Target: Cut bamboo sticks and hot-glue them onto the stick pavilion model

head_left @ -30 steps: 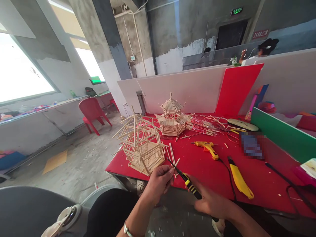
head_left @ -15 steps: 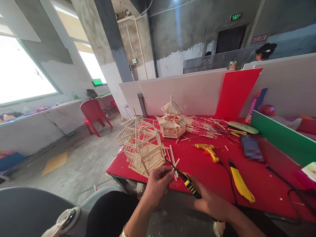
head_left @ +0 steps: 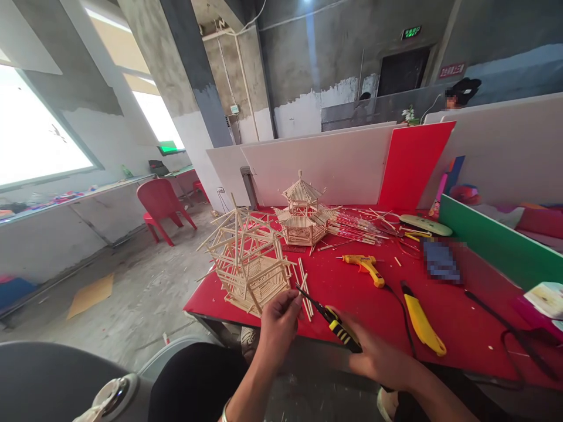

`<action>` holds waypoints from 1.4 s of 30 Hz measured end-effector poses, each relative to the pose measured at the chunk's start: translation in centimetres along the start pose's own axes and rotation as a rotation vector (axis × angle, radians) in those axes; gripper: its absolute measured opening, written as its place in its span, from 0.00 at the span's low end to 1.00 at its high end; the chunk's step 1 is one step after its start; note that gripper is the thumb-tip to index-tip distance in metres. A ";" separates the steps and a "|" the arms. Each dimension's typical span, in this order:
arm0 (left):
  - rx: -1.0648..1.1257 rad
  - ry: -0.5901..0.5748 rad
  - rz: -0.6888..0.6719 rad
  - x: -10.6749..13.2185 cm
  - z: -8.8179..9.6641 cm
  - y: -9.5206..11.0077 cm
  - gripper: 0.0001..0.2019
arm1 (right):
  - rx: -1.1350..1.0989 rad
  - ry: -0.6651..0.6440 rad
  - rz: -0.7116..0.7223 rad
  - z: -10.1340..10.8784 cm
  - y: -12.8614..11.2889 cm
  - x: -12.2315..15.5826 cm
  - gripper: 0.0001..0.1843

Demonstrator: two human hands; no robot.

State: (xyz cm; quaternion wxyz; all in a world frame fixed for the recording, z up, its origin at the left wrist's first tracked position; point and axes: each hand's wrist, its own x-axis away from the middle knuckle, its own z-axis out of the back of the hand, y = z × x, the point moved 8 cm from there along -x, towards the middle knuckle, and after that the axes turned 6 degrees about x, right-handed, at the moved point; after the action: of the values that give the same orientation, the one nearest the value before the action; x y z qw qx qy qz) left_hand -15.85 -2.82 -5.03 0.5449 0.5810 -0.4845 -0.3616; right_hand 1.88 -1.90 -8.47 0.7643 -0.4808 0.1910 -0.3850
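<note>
1. A pale, many-sided pavilion frame of thin wooden sticks (head_left: 268,275), its roof no more than bare bars, stands upright at the near left part of a flat red tabletop (head_left: 365,310).
2. The left hand (head_left: 279,316) is just in front of the pavilion frame's right-hand corner, thumb and fingers closed in a pinch (whether a bit of stick sits between them is too small to tell).
3. The right hand (head_left: 369,351), nearer and farther right than the frame, is wrapped around a black-and-yellow-handled plier-like tool (head_left: 338,331); its slim dark tips point toward the frame and reach the left fingertips.
4. Several loose pale wooden sticks (head_left: 302,268) lie just beside the frame's right side.
5. Behind the frame and to its right stands a second pale stick pavilion with slatted roofs (head_left: 303,225).
6. Well apart, to the frame's right, lies a yellow pistol-shaped glue gun (head_left: 365,266); farther right and nearer lies a yellow-handled utility knife (head_left: 422,319).
</note>
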 end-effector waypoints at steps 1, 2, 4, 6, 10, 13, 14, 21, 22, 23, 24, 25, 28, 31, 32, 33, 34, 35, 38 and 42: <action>0.006 0.008 -0.002 0.0 0.1 0.2 0.23 | 0.000 -0.001 0.005 0.0 -0.1 0.1 0.47; 0.011 0.004 0.002 0.0 0.1 0.3 0.23 | -0.006 0.003 0.008 0.0 -0.1 0.1 0.47; 0.018 -0.005 0.012 0.1 0.1 0.3 0.23 | -0.029 0.013 0.006 0.1 -0.2 0.2 0.46; 0.017 -0.003 0.015 0.1 0.2 0.2 0.23 | -0.045 0.031 -0.016 0.3 0.0 0.2 0.46; 0.019 0.012 0.020 0.0 0.5 -0.4 0.22 | -0.030 0.069 -0.077 1.1 0.4 0.1 0.46; 0.015 0.012 0.019 -0.1 0.6 -0.5 0.21 | -0.038 0.074 -0.054 1.3 0.1 0.1 0.45; 0.012 0.012 0.016 -0.2 0.6 -0.5 0.21 | -0.046 0.070 -0.048 1.2 0.1 0.1 0.45; 0.013 -0.019 0.002 -0.3 0.2 -0.5 0.22 | -0.065 0.041 0.031 -0.3 1.6 -0.2 0.47; 0.012 -0.017 0.003 -0.3 0.2 -0.6 0.22 | -0.051 0.041 0.031 -0.4 1.9 -0.2 0.47; 0.012 -0.014 0.004 -0.3 0.3 -0.7 0.21 | -0.037 0.042 0.022 -0.5 2.2 -0.2 0.48; 0.013 -0.011 0.005 -0.4 0.3 -0.8 0.21 | -0.021 0.038 0.010 -0.6 2.5 -0.2 0.48; 0.015 -0.012 0.005 -0.4 0.3 -0.8 0.21 | -0.008 0.034 0.000 -0.6 2.6 -0.2 0.48; 0.019 -0.026 -0.005 -0.4 0.2 -0.8 0.20 | 0.020 0.034 0.001 -0.6 2.6 -0.2 0.47; 0.021 -0.042 -0.017 -0.3 0.0 -0.6 0.19 | 0.035 0.039 0.003 -0.5 2.3 -0.1 0.47; 0.022 -0.044 -0.020 -0.3 0.0 -0.5 0.19 | 0.038 0.038 -0.001 -0.5 2.4 -0.1 0.47; 0.020 -0.044 -0.019 -0.2 0.0 -0.5 0.19 | 0.036 0.041 -0.002 -0.5 2.4 -0.1 0.47; 0.016 -0.040 -0.017 -0.2 0.0 -0.5 0.19 | 0.031 0.045 0.004 -0.5 2.3 -0.1 0.47; 0.012 -0.035 -0.012 -0.2 0.0 -0.5 0.20 | 0.028 0.048 0.011 -0.4 2.2 -0.1 0.47; 0.018 -0.006 0.012 -0.2 0.3 -0.8 0.22 | 0.066 0.080 -0.011 0.2 2.2 -0.3 0.45; 0.062 0.047 0.045 -0.3 0.7 -1.4 0.26 | 0.469 0.268 -0.239 2.9 2.9 -0.5 0.43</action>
State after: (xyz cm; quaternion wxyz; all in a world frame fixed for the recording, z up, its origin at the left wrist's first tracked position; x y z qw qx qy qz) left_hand -16.38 -2.82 -6.52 0.5458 0.5949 -0.4955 -0.3204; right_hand 4.67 0.95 -9.74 0.7716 -0.2552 0.1383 -0.5660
